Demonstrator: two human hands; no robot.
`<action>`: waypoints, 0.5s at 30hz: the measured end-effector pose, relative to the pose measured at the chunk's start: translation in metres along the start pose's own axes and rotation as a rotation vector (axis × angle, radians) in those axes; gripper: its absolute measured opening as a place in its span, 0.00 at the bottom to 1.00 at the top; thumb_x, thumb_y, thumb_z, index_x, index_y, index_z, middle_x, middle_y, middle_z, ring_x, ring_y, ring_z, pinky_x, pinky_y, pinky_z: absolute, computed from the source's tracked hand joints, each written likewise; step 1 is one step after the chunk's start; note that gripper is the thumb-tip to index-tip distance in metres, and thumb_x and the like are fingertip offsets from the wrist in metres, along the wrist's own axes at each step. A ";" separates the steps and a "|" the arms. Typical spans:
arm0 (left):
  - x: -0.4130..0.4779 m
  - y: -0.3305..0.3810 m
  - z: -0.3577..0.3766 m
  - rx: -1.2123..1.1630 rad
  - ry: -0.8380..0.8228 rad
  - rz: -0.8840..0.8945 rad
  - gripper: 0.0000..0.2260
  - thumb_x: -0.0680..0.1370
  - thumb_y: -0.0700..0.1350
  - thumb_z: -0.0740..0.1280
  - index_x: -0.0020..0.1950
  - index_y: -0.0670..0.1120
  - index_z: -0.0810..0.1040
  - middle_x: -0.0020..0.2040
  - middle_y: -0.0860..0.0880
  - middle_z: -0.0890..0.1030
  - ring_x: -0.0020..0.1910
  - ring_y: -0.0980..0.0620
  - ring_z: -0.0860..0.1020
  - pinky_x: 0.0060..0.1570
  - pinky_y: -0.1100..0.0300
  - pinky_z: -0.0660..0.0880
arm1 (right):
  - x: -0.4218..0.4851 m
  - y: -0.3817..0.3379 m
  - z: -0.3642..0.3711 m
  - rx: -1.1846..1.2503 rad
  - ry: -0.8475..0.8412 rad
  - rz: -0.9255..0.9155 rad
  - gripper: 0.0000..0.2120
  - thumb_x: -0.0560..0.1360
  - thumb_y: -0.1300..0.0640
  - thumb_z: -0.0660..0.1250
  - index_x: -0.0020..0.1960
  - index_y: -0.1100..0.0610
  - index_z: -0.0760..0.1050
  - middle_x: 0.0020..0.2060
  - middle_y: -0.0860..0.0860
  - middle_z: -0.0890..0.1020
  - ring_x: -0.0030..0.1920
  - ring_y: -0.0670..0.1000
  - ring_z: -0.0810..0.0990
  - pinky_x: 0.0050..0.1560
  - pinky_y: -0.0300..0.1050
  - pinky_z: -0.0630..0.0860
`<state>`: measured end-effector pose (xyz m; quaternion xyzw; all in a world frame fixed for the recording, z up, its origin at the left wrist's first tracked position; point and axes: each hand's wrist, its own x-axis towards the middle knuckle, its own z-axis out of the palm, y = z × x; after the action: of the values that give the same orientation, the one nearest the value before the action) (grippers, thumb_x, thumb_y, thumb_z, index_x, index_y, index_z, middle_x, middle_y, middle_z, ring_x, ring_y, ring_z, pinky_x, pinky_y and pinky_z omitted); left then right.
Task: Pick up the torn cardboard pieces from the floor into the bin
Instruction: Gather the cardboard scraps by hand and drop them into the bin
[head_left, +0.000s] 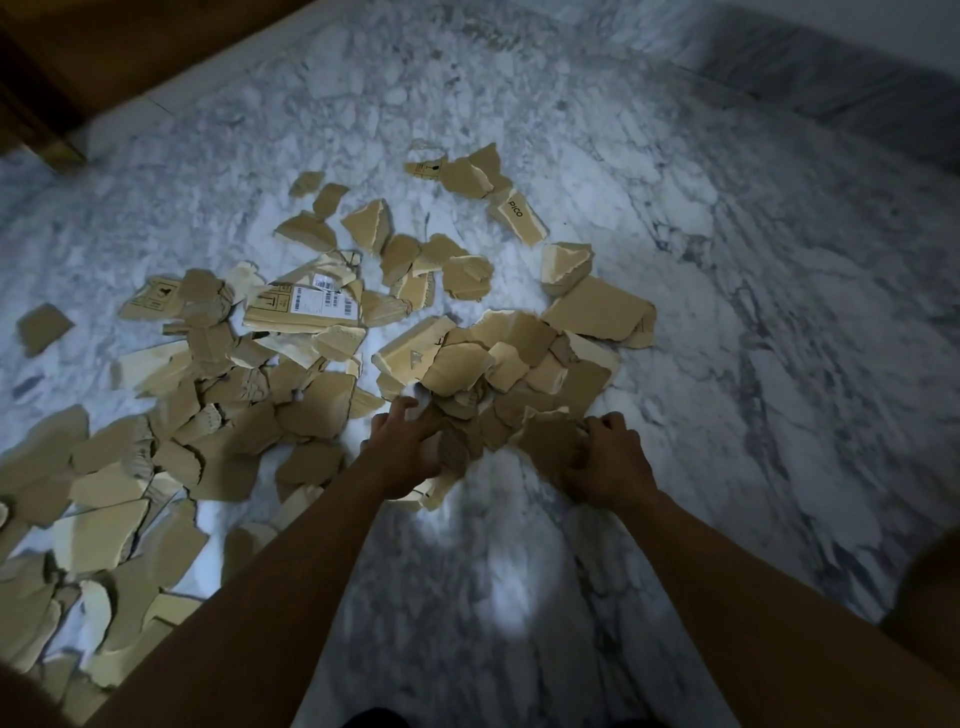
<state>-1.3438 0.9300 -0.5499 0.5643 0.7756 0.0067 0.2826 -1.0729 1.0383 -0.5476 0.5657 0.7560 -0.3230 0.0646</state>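
Observation:
Several torn brown cardboard pieces (311, 306) lie scattered over the white marble floor (727, 364), thickest at the left and centre. A heap of pieces (498, 358) sits just beyond my hands. My left hand (410, 452) grips a bunch of pieces at the heap's near edge, fingers curled round them. My right hand (605, 467) holds a dark torn piece (550, 441) on the heap's right side. No bin is in view.
A dark wooden furniture edge (47, 104) runs along the top left. One piece with a white barcode label (317, 304) lies at mid-left, and a piece printed "PICO" (519, 215) lies farther back. Bare marble extends to the right.

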 end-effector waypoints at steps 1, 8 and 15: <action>0.003 -0.001 0.003 -0.014 0.001 0.006 0.27 0.69 0.59 0.71 0.67 0.56 0.73 0.68 0.44 0.68 0.69 0.42 0.65 0.63 0.47 0.68 | 0.000 0.000 -0.001 0.011 -0.004 -0.020 0.22 0.65 0.47 0.75 0.55 0.53 0.73 0.54 0.53 0.72 0.55 0.59 0.74 0.47 0.48 0.75; 0.003 0.004 0.012 -0.192 0.034 -0.045 0.30 0.69 0.52 0.76 0.67 0.47 0.71 0.58 0.46 0.80 0.57 0.44 0.78 0.50 0.55 0.72 | 0.004 -0.025 -0.028 -0.106 -0.346 -0.208 0.24 0.69 0.53 0.78 0.62 0.55 0.75 0.55 0.51 0.79 0.58 0.52 0.78 0.56 0.42 0.72; -0.005 -0.001 0.016 -0.193 0.063 -0.025 0.29 0.69 0.57 0.76 0.66 0.50 0.73 0.59 0.48 0.79 0.58 0.45 0.77 0.51 0.54 0.73 | 0.050 -0.069 -0.021 -0.123 -0.053 -0.321 0.08 0.74 0.54 0.70 0.50 0.57 0.80 0.48 0.56 0.84 0.50 0.57 0.82 0.45 0.42 0.70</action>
<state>-1.3363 0.9203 -0.5615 0.5241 0.7869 0.0956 0.3114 -1.1465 1.0805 -0.5252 0.4238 0.8530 -0.2972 0.0667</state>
